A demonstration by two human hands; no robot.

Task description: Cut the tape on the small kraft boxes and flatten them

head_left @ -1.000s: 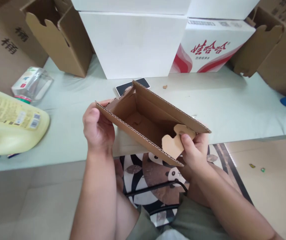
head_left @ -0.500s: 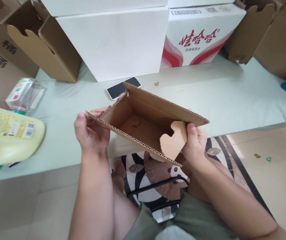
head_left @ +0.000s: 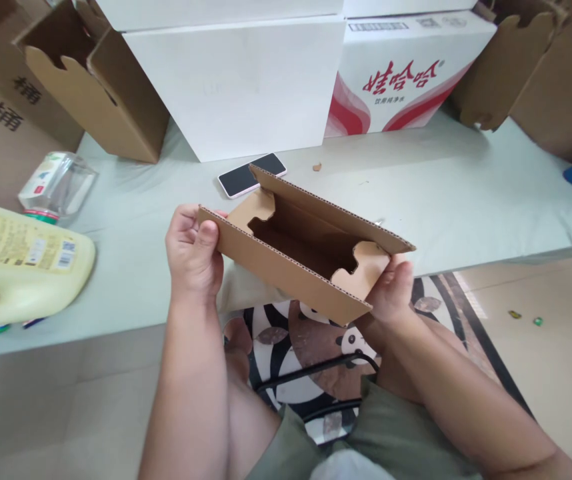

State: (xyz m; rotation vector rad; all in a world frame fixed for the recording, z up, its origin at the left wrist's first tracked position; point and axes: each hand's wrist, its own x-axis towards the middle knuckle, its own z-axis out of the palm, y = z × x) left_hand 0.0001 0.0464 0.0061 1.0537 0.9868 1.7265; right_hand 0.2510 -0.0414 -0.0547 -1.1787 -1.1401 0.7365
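I hold a small brown corrugated cardboard box (head_left: 286, 270) in front of me, its open top facing up, just over the near edge of the pale green table (head_left: 456, 200). My left hand (head_left: 193, 257) grips its left end, thumb on the near wall. My right hand (head_left: 391, 293) grips the right end, fingers against the curved end flap (head_left: 363, 267). Both curved end flaps lie folded inward over the opening.
A phone (head_left: 249, 175) lies face up just behind the box. A yellow jug (head_left: 21, 270) and a clear plastic bottle (head_left: 56, 187) lie at left. White cartons (head_left: 241, 80) and open brown boxes (head_left: 91, 87) line the back. A panda stool (head_left: 311, 340) stands below.
The two end flaps have been folded inward over the box opening. The box has tilted so its near wall faces me more.
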